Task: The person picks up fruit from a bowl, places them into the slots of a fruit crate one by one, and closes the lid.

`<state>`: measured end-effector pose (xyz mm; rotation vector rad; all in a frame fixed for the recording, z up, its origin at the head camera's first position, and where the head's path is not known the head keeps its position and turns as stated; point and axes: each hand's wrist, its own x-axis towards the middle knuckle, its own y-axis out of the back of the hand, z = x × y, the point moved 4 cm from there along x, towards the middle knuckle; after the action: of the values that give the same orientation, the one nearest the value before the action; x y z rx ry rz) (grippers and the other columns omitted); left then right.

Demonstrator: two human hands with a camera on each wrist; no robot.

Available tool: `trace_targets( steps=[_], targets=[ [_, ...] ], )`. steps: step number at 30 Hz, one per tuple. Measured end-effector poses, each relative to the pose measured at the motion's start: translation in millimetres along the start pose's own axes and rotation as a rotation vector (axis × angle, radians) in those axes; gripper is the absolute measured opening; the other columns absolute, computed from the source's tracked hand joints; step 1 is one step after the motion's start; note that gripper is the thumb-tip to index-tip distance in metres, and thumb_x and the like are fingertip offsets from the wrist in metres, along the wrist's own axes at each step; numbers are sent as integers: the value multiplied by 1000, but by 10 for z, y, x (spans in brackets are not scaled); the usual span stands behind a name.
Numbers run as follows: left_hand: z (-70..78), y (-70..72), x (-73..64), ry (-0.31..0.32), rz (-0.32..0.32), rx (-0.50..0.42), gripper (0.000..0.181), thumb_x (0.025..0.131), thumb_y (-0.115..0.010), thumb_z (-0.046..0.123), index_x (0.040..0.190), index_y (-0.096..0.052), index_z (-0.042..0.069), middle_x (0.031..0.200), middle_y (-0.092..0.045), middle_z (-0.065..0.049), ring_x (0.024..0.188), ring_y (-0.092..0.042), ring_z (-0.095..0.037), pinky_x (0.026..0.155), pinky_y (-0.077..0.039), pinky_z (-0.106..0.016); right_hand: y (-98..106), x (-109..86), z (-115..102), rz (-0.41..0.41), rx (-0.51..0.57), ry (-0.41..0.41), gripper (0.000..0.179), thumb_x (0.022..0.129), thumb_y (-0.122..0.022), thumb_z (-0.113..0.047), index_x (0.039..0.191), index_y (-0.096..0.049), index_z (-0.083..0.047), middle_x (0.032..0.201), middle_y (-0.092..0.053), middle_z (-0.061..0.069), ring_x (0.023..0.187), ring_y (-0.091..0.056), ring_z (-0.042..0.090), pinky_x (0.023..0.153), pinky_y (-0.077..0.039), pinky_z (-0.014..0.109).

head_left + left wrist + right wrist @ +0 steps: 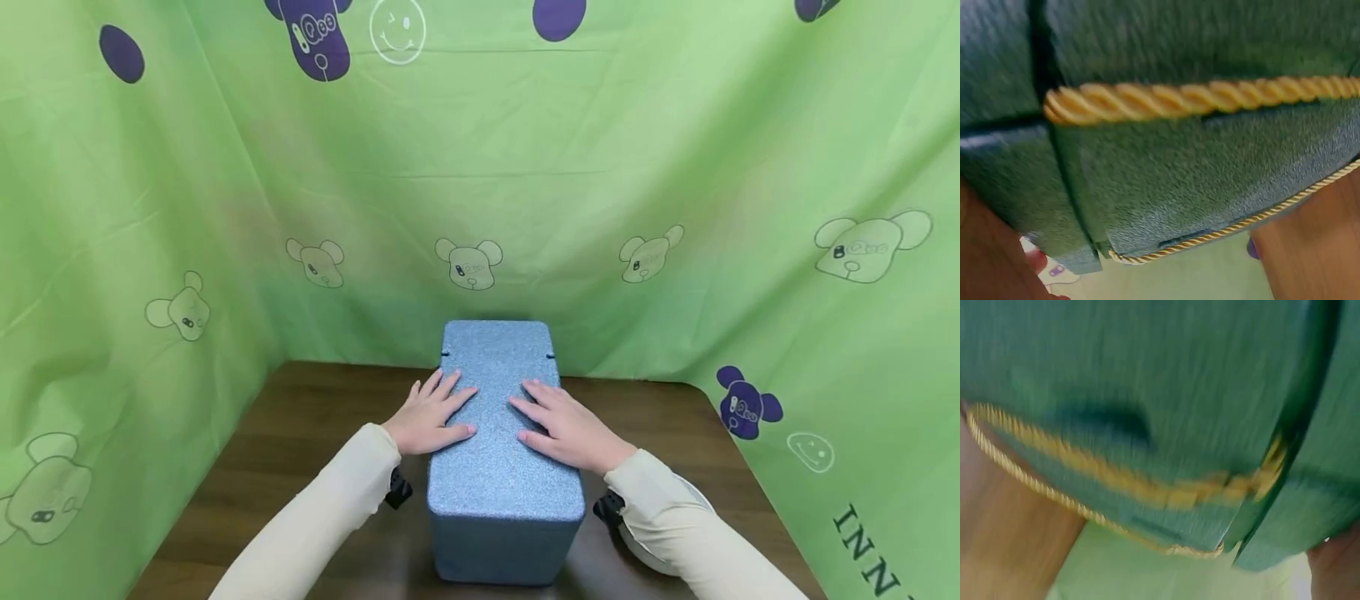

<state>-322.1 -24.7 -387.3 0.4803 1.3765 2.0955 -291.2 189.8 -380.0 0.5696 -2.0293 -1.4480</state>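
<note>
A long blue-grey lidded box [501, 492] with a speckled, foam-like surface stands upright on the table. My left hand [429, 418] rests on the left part of its lid, fingers spread and straight. From the other side, my right hand [568, 427] lies on the right part of the lid, also with extended fingers. Gold twisted rope [1197, 100] runs along the box's side in the left wrist view. Similar gold rope [1094, 467] shows on the opposite side in the right wrist view, blurred. Neither hand grips anything.
A round white object [647, 557] sits at the right, partly hidden beneath my right forearm. The brown wooden table [300, 433] is enclosed by a green printed curtain [540, 150] at the back and sides. The far end of the box stands near the curtain.
</note>
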Motion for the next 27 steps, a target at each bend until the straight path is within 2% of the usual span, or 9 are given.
trace_targets(
  steps=[3, 8, 12, 16, 20, 27],
  targets=[
    [-62, -1, 37, 21, 5, 15, 63, 97, -45, 47, 151, -32, 16, 158, -13, -16, 145, 0, -38, 111, -6, -60, -22, 83, 94, -10, -4, -12, 54, 94, -56, -31, 139, -49, -2, 146, -37, 27, 136, -32, 42, 107, -26, 57],
    [-73, -26, 49, 15, 22, 73, 63, 97, -43, 48, 151, -32, 17, 157, -14, -19, 144, -3, -39, 111, -12, -59, -44, 204, 137, -39, -36, 10, 56, 97, -51, -39, 142, -47, -7, 148, -36, 23, 137, -30, 41, 107, -22, 60],
    [-68, -43, 45, 16, 27, 67, 63, 98, -41, 49, 151, -31, 16, 157, -14, -21, 144, -4, -40, 110, -15, -60, -54, 267, 134, -62, -43, 17, 54, 99, -46, -42, 143, -46, -11, 150, -35, 17, 139, -28, 38, 107, -18, 64],
    [-105, -37, 53, 12, 53, 52, 62, 98, -42, 49, 150, -33, 17, 157, -15, -21, 144, -5, -40, 110, -17, -60, -57, 310, 137, -47, -47, 18, 52, 97, -49, -38, 142, -47, -12, 150, -37, 15, 139, -29, 37, 107, -18, 65],
    [-145, -43, 16, 28, 108, 53, 59, 97, -44, 45, 148, -38, 17, 155, -19, -21, 144, -8, -41, 109, -19, -60, -106, 343, 125, 12, 2, 30, 50, 98, -48, -37, 141, -50, -11, 148, -40, 14, 138, -31, 36, 107, -17, 64],
    [-109, -140, -3, 16, 160, 10, 56, 96, -39, 43, 145, -43, 15, 154, -22, -21, 144, -10, -40, 109, -19, -61, -206, 219, 221, 217, 239, 39, 42, 94, -53, -20, 130, -58, 0, 137, -52, 18, 129, -42, 43, 103, -15, 64]
  ],
)
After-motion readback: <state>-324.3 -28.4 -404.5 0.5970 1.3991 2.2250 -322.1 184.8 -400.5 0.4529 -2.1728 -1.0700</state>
